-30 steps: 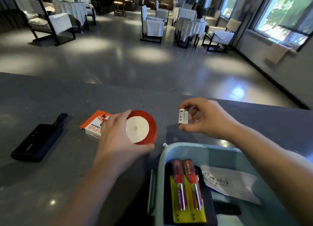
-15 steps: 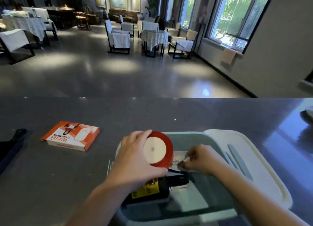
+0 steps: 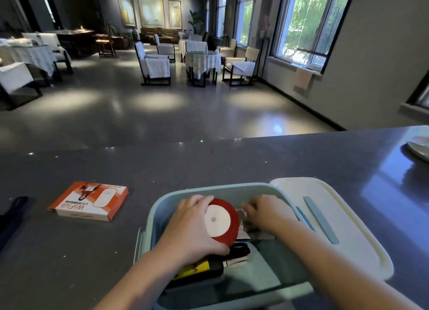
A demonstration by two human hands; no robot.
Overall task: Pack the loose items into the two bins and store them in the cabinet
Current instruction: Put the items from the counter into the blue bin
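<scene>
Two bare forearms are seen, ending in the left hand and right hand. No sleeve, glove, ring or watch is worn.

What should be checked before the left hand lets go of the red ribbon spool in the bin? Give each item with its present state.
1. Ribbon spool is inside the bin walls: ok, left hand holds it over the contents.
2. Spool resting on something: cannot tell, its underside is hidden.
3. Right hand clear of the spool: ok, it is beside it, on the papers.
4. Right hand empty: cannot tell, fingertips hidden.
5. Lid off and out of the way: ok, it lies right of the bin.
6. All loose items packed: not ok, orange box lies on the counter.
</scene>
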